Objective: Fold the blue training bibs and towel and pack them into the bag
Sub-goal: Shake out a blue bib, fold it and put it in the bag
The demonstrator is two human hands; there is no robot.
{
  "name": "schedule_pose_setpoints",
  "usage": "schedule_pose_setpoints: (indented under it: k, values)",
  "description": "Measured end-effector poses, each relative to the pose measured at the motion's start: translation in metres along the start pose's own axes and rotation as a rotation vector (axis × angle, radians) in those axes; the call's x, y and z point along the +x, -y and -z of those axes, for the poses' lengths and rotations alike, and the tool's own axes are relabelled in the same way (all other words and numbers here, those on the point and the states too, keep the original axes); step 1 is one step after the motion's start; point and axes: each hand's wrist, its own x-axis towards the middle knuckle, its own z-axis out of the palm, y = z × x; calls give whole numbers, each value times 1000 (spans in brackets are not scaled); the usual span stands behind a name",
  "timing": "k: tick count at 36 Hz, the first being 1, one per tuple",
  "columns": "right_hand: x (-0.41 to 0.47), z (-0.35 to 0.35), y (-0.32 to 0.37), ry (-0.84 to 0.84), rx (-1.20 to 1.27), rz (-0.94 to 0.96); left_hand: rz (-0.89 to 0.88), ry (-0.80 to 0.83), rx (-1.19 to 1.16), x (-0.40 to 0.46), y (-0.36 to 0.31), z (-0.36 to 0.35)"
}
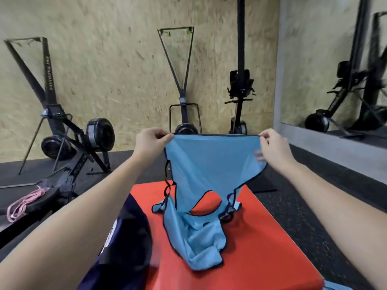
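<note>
The step in hand looks like the opening of a fold: one blue bib (211, 164) is held up and spread by its hem. The left hand (149, 143) pinches one top corner between thumb and fingers, and the right hand (272, 147) pinches the other, so the edge between them runs taut and level. The bib hangs upside down, its neck opening and black-trimmed straps trailing onto the red counter (261, 248), where more blue fabric (201, 243) lies crumpled beneath it. The dark bag (125, 248) sits at the counter's left side, near the left forearm. Another scrap of blue shows at the lower right edge; whether it is the towel I cannot tell. Next, by my judgement, the bib wants lowering flat onto the counter, or the two corners bringing together to halve it, keeping the straps tucked inside the fold
</note>
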Motion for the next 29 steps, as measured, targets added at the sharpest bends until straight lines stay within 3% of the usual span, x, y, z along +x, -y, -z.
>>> schedule_pose_setpoints:
  k: [4, 9, 13, 16, 19, 24, 29]
  values:
    - [-21, -13, -14, -36, -107, 142, 53, -6, -1, -29, 26, 0]
    - [-71, -53, -81, 170, -223, 138, 145, 111, 123, -92, 88, -20]
    - [-120, -83, -138, 494, -376, 57, 255, 305, 224, -147, 149, -45]
    - [-151, -98, -164, 701, -543, -110, 315, 521, 348, -184, 183, -63]
    - [-165, -108, -175, 665, -647, -144, 234, 561, 413, -206, 204, -78]
    - [-190, -120, -164, 562, -547, 51, 98, 394, 371, -240, 203, -102]
    - [-220, -144, -163, 891, -390, 219, -12, 557, 211, -265, 184, -123]
